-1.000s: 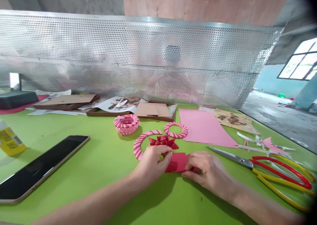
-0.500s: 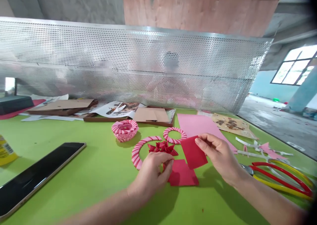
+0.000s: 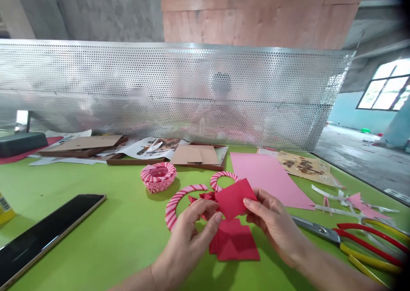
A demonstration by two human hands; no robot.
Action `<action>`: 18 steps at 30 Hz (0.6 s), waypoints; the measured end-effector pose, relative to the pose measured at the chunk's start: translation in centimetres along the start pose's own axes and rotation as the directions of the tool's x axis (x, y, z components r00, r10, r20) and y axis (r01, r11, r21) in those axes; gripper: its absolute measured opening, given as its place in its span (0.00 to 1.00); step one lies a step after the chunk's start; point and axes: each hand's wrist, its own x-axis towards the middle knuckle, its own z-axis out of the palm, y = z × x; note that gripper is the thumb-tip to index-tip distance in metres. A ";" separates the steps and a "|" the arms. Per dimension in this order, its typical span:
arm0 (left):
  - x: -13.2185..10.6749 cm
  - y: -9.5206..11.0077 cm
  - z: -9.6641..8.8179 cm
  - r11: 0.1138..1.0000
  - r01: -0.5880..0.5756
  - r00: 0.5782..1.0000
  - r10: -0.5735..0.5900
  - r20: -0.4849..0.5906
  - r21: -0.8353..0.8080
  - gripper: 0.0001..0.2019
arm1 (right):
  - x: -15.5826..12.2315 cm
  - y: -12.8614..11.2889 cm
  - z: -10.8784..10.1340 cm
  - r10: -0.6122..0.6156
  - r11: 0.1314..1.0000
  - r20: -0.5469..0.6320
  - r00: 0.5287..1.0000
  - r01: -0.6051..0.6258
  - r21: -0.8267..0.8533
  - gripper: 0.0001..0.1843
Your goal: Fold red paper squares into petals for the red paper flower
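Over green table point(image 3: 96, 244) — red paper square point(image 3: 235, 198) corner-up, pinched in right grip point(image 3: 275, 227); left grip point(image 3: 187, 244) wide.

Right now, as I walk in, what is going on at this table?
A person is working with red paper at a green table. The right hand holds a red square in its fingers. The left hand is close beside it, near a folded red star. More red paper lies below the hands. Pink striped rings, a striped basket and scissors lie nearby.
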 end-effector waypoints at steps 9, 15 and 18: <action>-0.7 0.7 0.1 0.995 -0.006 0.990 0.019 0.140 -0.095 0.10 | -0.9 0.8 -0.1 -0.470 0.776 -0.003 0.883 0.411 -0.478 0.04; -1.0 0.7 0.5 0.943 0.115 0.974 -0.046 0.221 -0.313 0.12 | -1.7 0.5 0.8 -0.476 0.635 0.310 0.823 0.566 -0.526 0.09; -0.6 0.4 0.4 0.892 0.191 0.975 -0.122 0.188 -0.410 0.10 | -2.0 0.4 1.1 -0.429 0.654 0.385 0.817 0.575 -0.492 0.10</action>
